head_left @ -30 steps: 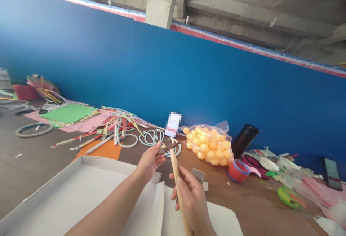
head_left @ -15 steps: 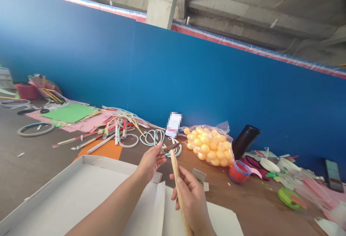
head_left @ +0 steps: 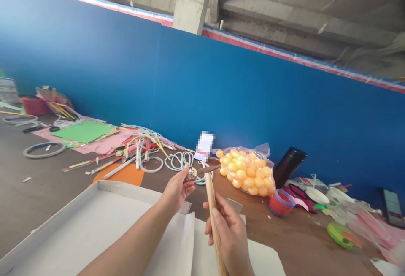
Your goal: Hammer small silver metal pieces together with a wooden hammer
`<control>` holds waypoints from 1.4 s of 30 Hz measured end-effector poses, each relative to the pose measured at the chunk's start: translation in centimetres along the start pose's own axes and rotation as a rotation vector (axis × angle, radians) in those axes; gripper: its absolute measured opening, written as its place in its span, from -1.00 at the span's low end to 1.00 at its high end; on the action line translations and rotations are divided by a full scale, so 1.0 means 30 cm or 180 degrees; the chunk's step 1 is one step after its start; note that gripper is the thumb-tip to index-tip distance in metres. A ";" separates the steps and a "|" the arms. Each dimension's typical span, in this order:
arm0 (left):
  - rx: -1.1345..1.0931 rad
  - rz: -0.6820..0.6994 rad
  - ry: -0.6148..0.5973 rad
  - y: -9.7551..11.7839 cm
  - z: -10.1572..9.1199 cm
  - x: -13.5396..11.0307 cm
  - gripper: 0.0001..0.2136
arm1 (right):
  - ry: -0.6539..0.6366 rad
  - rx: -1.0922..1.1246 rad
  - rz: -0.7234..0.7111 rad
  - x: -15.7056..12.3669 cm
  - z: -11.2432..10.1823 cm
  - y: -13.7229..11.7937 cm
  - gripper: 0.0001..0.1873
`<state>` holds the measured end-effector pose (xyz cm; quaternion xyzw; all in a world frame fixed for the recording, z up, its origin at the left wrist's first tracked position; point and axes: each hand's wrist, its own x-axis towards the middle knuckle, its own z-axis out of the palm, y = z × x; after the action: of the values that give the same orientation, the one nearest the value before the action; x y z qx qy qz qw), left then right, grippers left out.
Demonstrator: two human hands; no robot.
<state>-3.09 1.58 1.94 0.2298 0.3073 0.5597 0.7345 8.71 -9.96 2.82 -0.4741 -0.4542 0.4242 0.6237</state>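
Observation:
My right hand [head_left: 229, 236] is wrapped round a wooden stick [head_left: 212, 208] that points up and away; a thin dark crosspiece [head_left: 209, 168] sits at its top end. My left hand [head_left: 177, 189] pinches a small round shiny bell-like object [head_left: 191, 174] just left of the stick's top, a short gap apart from the crosspiece. Both hands hover above the near edge of a brown table [head_left: 294, 238] and a shallow white cardboard box [head_left: 95, 225].
A bag of orange balls [head_left: 245, 170] lies behind the hands, a black cylinder [head_left: 287, 166] and red-blue ring [head_left: 280, 202] to its right. Loops of tubing [head_left: 180, 160], sticks, coloured paper [head_left: 82, 131] and a hoop [head_left: 44, 149] litter the left. A blue wall [head_left: 221, 86] backs the table.
My left hand has drawn the small shiny object slightly away from the crosspiece, so it now shows clearly between my fingertips. My right hand and the stick shifted a little to the right.

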 end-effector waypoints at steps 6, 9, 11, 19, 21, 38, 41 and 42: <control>0.0087 0.0137 -0.0104 -0.004 0.001 -0.002 -0.69 | -0.0111 -0.0085 0.0079 0.000 0.001 0.005 -0.52; 0.0162 0.0175 -0.0100 -0.001 0.004 -0.008 -0.70 | -0.0080 -0.0020 0.0036 -0.003 0.001 0.002 -0.53; 0.0199 0.0204 -0.0100 0.001 0.006 -0.013 -0.70 | -0.0038 0.0061 -0.0011 -0.006 0.003 -0.001 -0.53; 0.0259 0.0287 -0.0100 0.002 0.006 -0.014 -0.72 | 0.0055 -0.0178 0.0146 0.004 0.005 -0.003 -0.50; 0.0263 0.0279 -0.0097 0.002 0.005 -0.014 -0.71 | 0.0078 -0.0107 0.0081 0.005 0.001 -0.005 -0.50; 0.0274 0.0020 -0.0098 0.000 0.004 -0.011 -0.68 | 0.0032 0.0079 -0.0038 -0.010 0.008 -0.014 -0.53; 0.0349 0.0084 -0.0098 0.000 0.002 -0.013 -0.68 | 0.0032 0.0099 -0.0086 -0.013 0.008 -0.016 -0.53; 0.0366 0.0109 -0.0110 0.000 0.002 -0.014 -0.68 | 0.0046 0.0106 -0.0086 -0.013 0.007 -0.016 -0.53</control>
<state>-3.14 1.19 2.07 0.2865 0.3222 0.5496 0.7156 8.45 -10.39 3.26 -0.4605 -0.4490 0.4199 0.6404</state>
